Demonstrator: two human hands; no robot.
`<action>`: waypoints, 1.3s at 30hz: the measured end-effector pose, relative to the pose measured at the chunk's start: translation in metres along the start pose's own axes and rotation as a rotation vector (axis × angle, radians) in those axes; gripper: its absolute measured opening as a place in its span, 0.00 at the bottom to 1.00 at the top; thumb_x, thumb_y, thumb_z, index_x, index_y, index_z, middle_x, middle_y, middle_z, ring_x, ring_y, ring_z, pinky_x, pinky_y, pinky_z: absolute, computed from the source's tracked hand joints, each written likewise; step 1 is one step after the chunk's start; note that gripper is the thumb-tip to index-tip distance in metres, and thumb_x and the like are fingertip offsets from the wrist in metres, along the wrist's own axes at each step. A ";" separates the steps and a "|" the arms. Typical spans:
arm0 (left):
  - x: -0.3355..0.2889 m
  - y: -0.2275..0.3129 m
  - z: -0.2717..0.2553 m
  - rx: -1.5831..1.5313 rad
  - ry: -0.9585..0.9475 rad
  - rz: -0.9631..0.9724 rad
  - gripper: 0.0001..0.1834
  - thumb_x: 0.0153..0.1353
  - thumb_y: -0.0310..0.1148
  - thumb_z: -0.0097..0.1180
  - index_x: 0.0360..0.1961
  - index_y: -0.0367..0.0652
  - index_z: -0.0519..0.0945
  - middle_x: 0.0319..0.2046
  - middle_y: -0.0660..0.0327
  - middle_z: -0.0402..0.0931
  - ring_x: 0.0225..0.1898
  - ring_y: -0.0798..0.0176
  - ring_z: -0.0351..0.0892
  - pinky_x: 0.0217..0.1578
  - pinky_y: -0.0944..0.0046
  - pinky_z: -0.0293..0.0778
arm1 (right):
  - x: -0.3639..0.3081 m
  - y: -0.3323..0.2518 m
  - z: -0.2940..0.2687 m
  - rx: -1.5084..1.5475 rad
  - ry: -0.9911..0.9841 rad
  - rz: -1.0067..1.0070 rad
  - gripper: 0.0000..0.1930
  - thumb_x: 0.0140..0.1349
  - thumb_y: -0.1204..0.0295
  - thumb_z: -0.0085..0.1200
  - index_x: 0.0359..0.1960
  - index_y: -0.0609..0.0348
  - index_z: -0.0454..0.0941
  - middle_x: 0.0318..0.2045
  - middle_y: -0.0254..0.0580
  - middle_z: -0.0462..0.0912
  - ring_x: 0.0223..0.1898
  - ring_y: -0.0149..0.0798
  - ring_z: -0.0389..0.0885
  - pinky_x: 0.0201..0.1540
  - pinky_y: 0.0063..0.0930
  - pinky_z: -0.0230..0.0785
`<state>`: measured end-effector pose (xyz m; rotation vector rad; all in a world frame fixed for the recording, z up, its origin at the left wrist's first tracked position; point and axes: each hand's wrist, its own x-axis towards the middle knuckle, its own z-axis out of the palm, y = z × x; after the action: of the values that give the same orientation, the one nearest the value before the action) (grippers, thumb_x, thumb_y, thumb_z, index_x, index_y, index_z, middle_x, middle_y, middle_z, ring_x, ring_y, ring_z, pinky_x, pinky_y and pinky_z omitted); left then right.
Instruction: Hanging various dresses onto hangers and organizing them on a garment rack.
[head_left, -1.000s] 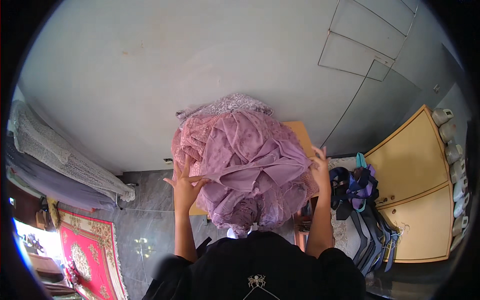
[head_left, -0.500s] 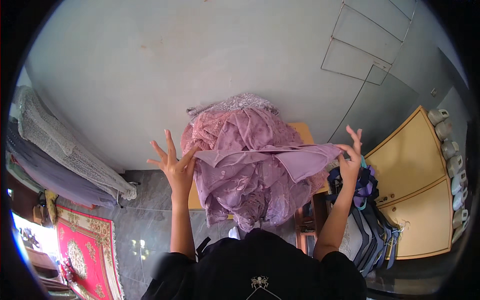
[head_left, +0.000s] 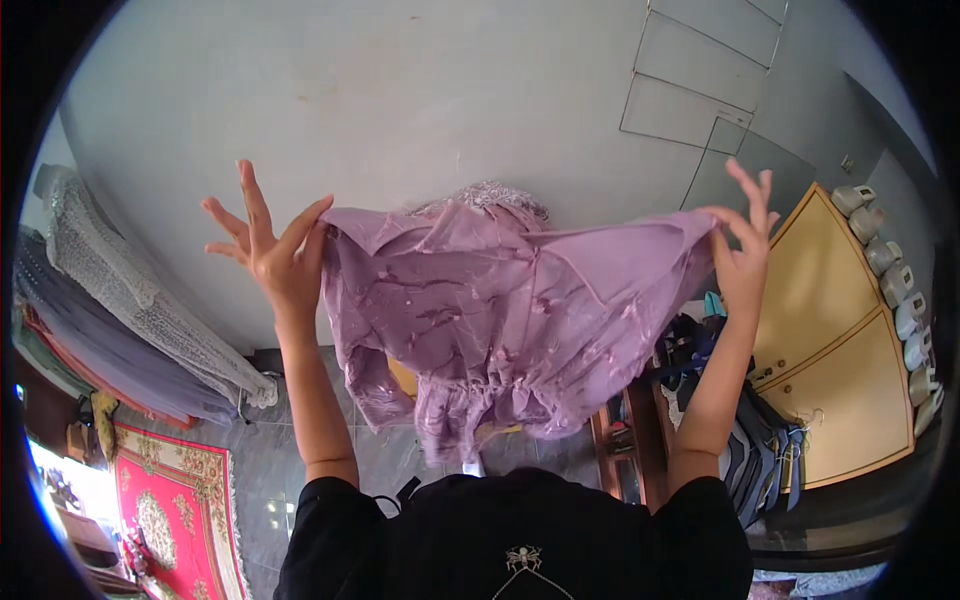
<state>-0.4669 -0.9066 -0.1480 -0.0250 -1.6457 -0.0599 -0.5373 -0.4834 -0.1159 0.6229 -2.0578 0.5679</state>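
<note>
left hand (head_left: 268, 252) and right hand (head_left: 742, 250) pinch the lilac garment (head_left: 510, 320) spread wide; judged mid-unfolding; next needs even tension.

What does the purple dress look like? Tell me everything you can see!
The purple garment is lilac, of thin, slightly shiny, wrinkled fabric with a gathered, ruffled part hanging at the bottom and a sparkly beaded bit peeking over its top edge. It is held up in the air, spread wide and flat. The left hand pinches its left top corner and the right hand pinches its right one. Nothing else touches it.
</note>
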 end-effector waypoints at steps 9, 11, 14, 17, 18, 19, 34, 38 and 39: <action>0.032 0.006 -0.089 -0.187 -0.466 -0.074 0.10 0.39 0.32 0.63 0.27 0.59 0.85 0.61 0.67 0.60 0.67 0.50 0.39 0.54 0.26 0.21 | -0.017 -0.009 -0.047 0.330 -0.020 -0.073 0.03 0.50 0.76 0.54 0.27 0.55 0.78 0.58 0.33 0.66 0.66 0.49 0.46 0.63 0.56 0.24; 0.036 0.009 -0.109 -0.221 -0.573 -0.071 0.11 0.37 0.30 0.62 0.26 0.56 0.85 0.61 0.65 0.59 0.67 0.49 0.39 0.53 0.25 0.21 | -0.031 -0.007 -0.063 0.364 -0.150 -0.039 0.02 0.50 0.74 0.56 0.26 0.53 0.79 0.59 0.33 0.66 0.66 0.49 0.46 0.63 0.56 0.24; 0.045 0.013 -0.122 -0.387 -0.612 -0.014 0.09 0.37 0.31 0.62 0.24 0.54 0.85 0.61 0.63 0.59 0.68 0.49 0.38 0.53 0.25 0.21 | -0.034 -0.011 -0.071 0.218 0.117 -0.057 0.02 0.50 0.74 0.57 0.26 0.54 0.79 0.59 0.35 0.66 0.66 0.49 0.48 0.64 0.51 0.28; 0.067 0.014 -0.115 -0.439 -0.603 -0.010 0.06 0.40 0.33 0.62 0.23 0.48 0.84 0.61 0.60 0.60 0.67 0.50 0.40 0.60 0.37 0.30 | -0.022 0.001 -0.078 0.431 0.103 -0.095 0.03 0.49 0.76 0.56 0.27 0.57 0.79 0.58 0.39 0.66 0.65 0.48 0.51 0.65 0.42 0.35; 0.078 0.010 -0.116 -0.491 -0.564 0.030 0.07 0.40 0.34 0.62 0.23 0.46 0.84 0.60 0.60 0.60 0.67 0.51 0.41 0.62 0.43 0.34 | -0.014 -0.001 -0.084 0.520 0.076 -0.148 0.04 0.49 0.77 0.56 0.28 0.58 0.79 0.57 0.40 0.67 0.64 0.47 0.52 0.64 0.40 0.39; 0.090 0.004 -0.116 -0.535 -0.554 0.101 0.08 0.44 0.34 0.62 0.25 0.43 0.84 0.60 0.60 0.61 0.67 0.51 0.43 0.63 0.53 0.39 | -0.006 -0.010 -0.088 0.206 0.213 -0.194 0.05 0.50 0.79 0.54 0.29 0.60 0.79 0.56 0.42 0.68 0.63 0.47 0.55 0.64 0.40 0.41; -0.112 0.045 0.043 -0.955 -0.915 -0.431 0.48 0.31 0.73 0.54 0.49 0.48 0.76 0.67 0.54 0.37 0.67 0.41 0.23 0.55 0.29 0.25 | 0.068 -0.030 0.046 0.129 0.121 -0.162 0.07 0.47 0.78 0.56 0.27 0.50 0.81 0.59 0.31 0.65 0.66 0.50 0.46 0.61 0.62 0.21; -0.118 0.031 0.075 -0.589 -1.010 -0.355 0.52 0.22 0.75 0.55 0.50 0.53 0.76 0.67 0.56 0.36 0.66 0.38 0.23 0.52 0.25 0.21 | 0.076 -0.017 0.070 0.089 0.172 -0.206 0.06 0.48 0.78 0.55 0.27 0.51 0.81 0.59 0.36 0.65 0.66 0.50 0.47 0.63 0.58 0.25; -0.121 0.027 0.083 -0.556 -1.042 -0.344 0.50 0.24 0.73 0.56 0.50 0.54 0.76 0.67 0.56 0.36 0.66 0.38 0.24 0.52 0.26 0.21 | 0.077 -0.013 0.074 0.097 0.184 -0.206 0.06 0.48 0.78 0.55 0.27 0.51 0.81 0.59 0.37 0.65 0.66 0.51 0.47 0.63 0.55 0.27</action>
<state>-0.5389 -0.8723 -0.2741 -0.2285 -2.6022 -0.8919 -0.6124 -0.5545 -0.0857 0.7992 -1.7781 0.5840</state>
